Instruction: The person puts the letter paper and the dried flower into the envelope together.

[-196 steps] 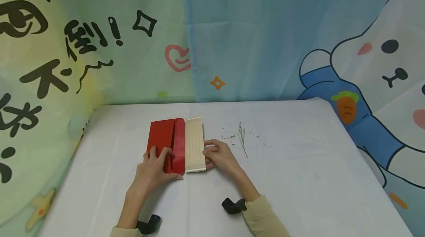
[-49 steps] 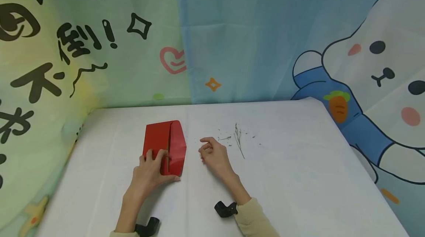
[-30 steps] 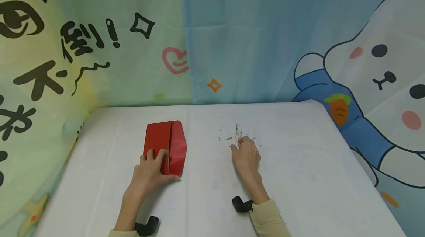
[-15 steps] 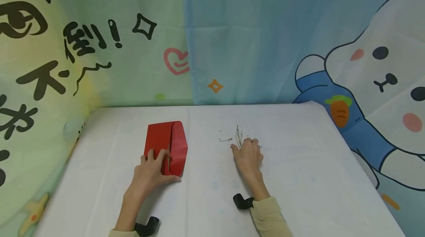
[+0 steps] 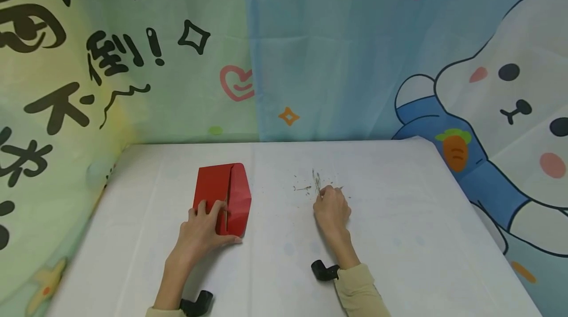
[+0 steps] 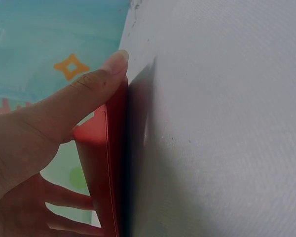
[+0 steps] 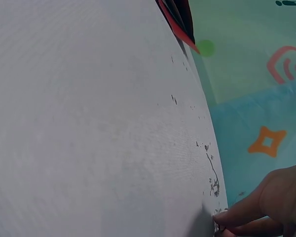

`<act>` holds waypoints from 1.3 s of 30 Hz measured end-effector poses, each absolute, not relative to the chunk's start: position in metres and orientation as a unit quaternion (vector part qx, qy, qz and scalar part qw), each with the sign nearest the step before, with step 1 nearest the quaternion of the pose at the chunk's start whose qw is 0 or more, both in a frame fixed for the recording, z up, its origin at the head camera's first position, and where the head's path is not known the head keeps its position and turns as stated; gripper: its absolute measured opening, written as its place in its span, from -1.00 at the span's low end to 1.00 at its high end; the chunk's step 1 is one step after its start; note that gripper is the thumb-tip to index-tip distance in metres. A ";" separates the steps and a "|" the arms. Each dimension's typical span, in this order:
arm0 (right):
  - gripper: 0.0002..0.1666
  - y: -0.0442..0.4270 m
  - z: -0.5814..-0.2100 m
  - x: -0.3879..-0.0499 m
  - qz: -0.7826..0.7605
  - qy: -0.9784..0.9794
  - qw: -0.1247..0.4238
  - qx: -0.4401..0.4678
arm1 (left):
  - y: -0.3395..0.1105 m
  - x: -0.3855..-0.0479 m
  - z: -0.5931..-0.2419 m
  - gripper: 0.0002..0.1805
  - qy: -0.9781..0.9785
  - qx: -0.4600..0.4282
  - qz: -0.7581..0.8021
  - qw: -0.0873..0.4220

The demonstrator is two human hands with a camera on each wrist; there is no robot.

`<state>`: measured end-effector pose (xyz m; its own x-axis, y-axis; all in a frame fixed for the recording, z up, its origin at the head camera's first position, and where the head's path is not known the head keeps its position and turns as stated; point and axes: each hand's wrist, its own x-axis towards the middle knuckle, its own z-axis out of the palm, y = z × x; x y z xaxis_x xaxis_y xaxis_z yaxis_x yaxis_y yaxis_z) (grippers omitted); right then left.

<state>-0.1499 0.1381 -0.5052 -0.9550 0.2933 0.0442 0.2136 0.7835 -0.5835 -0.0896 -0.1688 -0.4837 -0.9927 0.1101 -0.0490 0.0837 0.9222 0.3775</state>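
A red envelope (image 5: 212, 184) with its flap folded out to the right lies at the left of the white table. My left hand (image 5: 199, 230) holds its lower part, thumb at the bottom edge and fingers spread on top. In the left wrist view the thumb rests along the rim of the red envelope (image 6: 96, 163). Farther right, my right hand (image 5: 332, 209) pinches the lower end of a thin dried sprig (image 5: 317, 181) between thumb and index finger. The right wrist view shows the right hand (image 7: 271, 205) at the lower right corner, its fingertips together at the sprig, partly cut off.
A small loose twig (image 5: 303, 188) and dark crumbs lie left of the sprig on the white table (image 5: 421, 218). A printed cloth (image 5: 328, 60) hangs behind the table's far edge. Black wrist mounts sit at both sleeves.
The cream-coloured pad seen beside the envelope earliest is out of sight. My right hand has moved right to the sprig, and the sprig's top has shifted slightly left. The left hand stays on the envelope.
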 end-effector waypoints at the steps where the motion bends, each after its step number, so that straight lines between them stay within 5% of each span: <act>1: -0.80 0.138 -0.505 -0.150 0.301 -0.941 0.066 -0.136 | -0.169 -0.089 -0.484 -0.15 0.980 0.050 0.191 0.035; 39: -0.88 0.093 -0.487 -0.134 0.433 -0.900 0.037 -0.041 | -0.170 -0.090 -0.484 -0.13 0.978 0.034 0.201 0.031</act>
